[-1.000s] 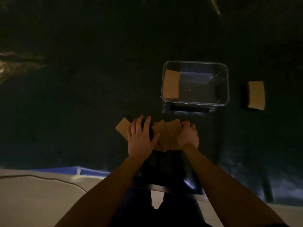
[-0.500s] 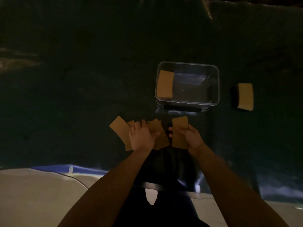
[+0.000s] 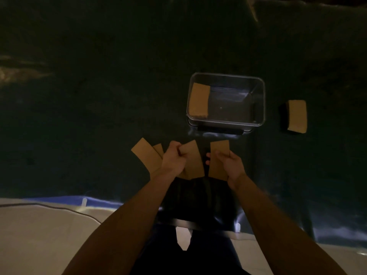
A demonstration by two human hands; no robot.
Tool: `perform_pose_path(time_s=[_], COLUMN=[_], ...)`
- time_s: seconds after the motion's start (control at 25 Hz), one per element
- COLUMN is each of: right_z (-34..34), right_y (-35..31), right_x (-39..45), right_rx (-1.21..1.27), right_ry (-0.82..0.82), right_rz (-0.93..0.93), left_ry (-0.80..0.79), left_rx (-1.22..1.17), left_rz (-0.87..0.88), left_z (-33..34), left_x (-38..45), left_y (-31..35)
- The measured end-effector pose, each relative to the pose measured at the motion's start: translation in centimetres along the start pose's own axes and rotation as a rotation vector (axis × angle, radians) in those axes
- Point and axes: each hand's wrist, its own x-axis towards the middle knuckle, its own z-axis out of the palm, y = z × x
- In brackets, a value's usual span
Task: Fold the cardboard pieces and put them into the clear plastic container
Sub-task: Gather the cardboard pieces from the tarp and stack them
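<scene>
The scene is dim. A clear plastic container (image 3: 258, 116) stands on the dark sheet ahead of me, with one folded cardboard piece (image 3: 199, 100) lying against its left wall. My right hand (image 3: 230, 165) grips a flat brown cardboard strip (image 3: 218, 153) by its long edges, apart from the rest. My left hand (image 3: 172, 158) pinches the top of another strip (image 3: 193, 161) that leans on a fanned pile of strips (image 3: 146, 155) just below the container.
A further folded cardboard piece (image 3: 297, 116) rests on a dark block at the right of the container. The dark sheet (image 3: 79, 96) covers the floor; a pale surface with a thin cable (image 3: 49, 208) lies at the lower left.
My right hand pulled one strip out of the pile to the right and holds it separately. My left hand went from flat on the pile to pinching a strip's top.
</scene>
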Motion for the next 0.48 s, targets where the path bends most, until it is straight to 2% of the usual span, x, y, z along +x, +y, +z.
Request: perform_pose_path(time_s=[0.08,0.12,0.2,0.28,0.36,0.48], right_z=[0.1,0.3,0.7,1.1,1.1,1.1], right_y=[-0.6,-0.8,-0.8,-0.3,0.2,0.8], right_x=[-0.1,-0.1,-0.2,-0.3,-0.5,-0.6], right_rx=[0.008,0.011,-0.004,-0.017,-0.017,-0.022], right_ry=[0.014,0.02,0.023,0.016,0.01,0.014], right_rz=[-0.015,-0.021,-0.028,-0.02,-0.005,0.025], left_ry=[-0.066,-0.074,-0.031,0.048,0.09,0.09], left_rx=[0.02,0.109,0.314,0.422,0.435,0.316], left_rz=[-0.077,-0.089,-0.059,0.015,0.042,-0.015], left_z=[-1.4,-1.7,-1.3,-0.1,0.9,0.8], left_x=[0.8,1.0,0.8,0.2,-0.2,0.0], left_y=[0.3,0.4,0.5,0.6,0.9,1.4])
